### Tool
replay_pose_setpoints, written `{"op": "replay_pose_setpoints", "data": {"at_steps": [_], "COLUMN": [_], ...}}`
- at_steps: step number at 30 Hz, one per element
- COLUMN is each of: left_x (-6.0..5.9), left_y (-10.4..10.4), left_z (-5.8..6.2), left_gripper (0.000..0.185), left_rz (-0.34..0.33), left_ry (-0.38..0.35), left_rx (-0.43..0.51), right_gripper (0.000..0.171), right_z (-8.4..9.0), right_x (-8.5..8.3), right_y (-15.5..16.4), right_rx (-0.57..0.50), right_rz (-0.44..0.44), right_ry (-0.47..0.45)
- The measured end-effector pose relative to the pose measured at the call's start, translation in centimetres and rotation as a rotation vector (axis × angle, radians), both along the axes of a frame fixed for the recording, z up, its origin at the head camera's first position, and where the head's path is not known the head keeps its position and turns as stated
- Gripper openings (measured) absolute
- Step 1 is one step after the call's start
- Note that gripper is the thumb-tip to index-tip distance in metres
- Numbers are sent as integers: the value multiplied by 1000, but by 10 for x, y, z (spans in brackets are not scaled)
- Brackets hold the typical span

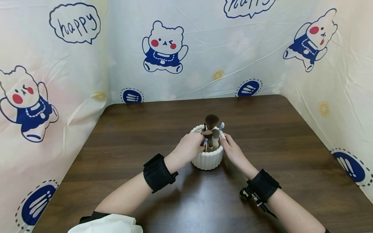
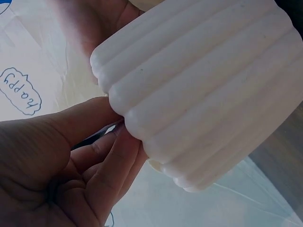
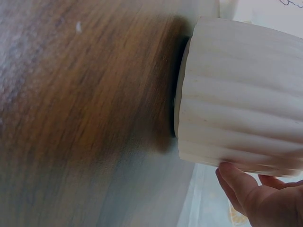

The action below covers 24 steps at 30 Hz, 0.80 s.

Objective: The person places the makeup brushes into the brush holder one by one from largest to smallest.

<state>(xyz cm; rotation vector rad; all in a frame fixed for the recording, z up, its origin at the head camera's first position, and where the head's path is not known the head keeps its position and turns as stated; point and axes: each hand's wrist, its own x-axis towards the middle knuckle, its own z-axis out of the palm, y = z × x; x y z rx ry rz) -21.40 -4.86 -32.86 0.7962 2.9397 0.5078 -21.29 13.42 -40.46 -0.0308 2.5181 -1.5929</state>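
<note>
A white ribbed cup stands on the dark wooden table and holds several makeup brushes with their bristles up. My left hand is at the cup's left rim, its fingers curled round a thin brush handle. In the left wrist view the left hand pinches a thin dark handle with a silvery tip right beside the cup. My right hand lies against the cup's right side, a fingertip at the rim. In the right wrist view its fingers touch the cup's wall.
Cream sheets printed with cartoon bears wall in the table on the left, back and right. Bare wood stretches around the cup on every side. Black straps circle both wrists.
</note>
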Motion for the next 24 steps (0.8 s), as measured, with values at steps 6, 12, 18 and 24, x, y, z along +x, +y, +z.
{"op": "replay_pose_setpoints", "data": {"at_steps": [6,12,18,24], "left_x": [-1,-4,-21,-42], "left_y": [-5,-15,-35,-55], "left_z": [4,15,24,18], "left_gripper": [45,19,15,28], "left_rz": [-28,-40,76,248], "left_ry": [7,0,60,319], "left_rx": [30,60,138,242], "right_gripper": [53,57,56,59], "right_z": [-1,1,5,14], "right_x": [-3,-6,-12,-29], "right_y": [1,6,14,29], "right_rx": [-11,-37,-22,72], "right_rz": [11,52,78,51], "right_ry": [1,-27,-11,78]}}
